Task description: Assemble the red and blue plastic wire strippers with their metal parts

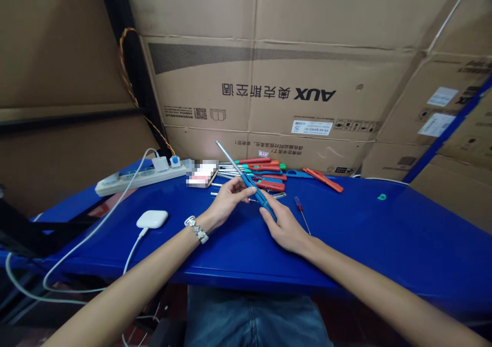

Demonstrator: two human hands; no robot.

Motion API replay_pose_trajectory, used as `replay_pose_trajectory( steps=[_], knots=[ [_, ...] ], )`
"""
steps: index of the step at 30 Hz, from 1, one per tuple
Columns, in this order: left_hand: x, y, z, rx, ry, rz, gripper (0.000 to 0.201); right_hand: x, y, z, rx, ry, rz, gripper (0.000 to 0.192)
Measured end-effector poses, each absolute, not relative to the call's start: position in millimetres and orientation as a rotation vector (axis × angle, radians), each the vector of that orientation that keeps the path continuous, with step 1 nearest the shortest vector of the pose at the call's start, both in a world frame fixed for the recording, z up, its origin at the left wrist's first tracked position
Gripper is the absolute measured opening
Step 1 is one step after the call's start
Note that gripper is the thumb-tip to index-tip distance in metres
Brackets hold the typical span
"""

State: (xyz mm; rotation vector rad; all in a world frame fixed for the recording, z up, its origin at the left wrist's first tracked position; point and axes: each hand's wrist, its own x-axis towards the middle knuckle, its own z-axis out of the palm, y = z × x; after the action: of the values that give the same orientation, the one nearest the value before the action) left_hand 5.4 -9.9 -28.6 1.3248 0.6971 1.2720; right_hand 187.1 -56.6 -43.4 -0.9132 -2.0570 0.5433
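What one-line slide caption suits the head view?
Both hands, left and right, hold a blue screwdriver over a blue table, more screwdrivers piled behind.

The glossy plastic table (365, 234) is deep blue. The long screwdriver (253, 190) held in both hands has a blue handle and a silver shaft. The pile of screwdrivers (265, 172) behind it shows red, orange, green and blue handles. The flat power strip (138, 178) is white, as are the small rounded case (152, 218) and its cable (88, 234). The cardboard boxes (269, 80) are brown with black print. The wrist bracelet (197, 228) is silver.
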Motion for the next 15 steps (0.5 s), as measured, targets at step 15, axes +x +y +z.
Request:
replay_pose_trajectory(
  steps=[15],
  knots=[
    [-2.4,-12.6,-22.4,1.246,0.494,1.231,0.041,190.3,-54.1,-40.1,-0.858,-1.764,1.032,0.045]
  ],
)
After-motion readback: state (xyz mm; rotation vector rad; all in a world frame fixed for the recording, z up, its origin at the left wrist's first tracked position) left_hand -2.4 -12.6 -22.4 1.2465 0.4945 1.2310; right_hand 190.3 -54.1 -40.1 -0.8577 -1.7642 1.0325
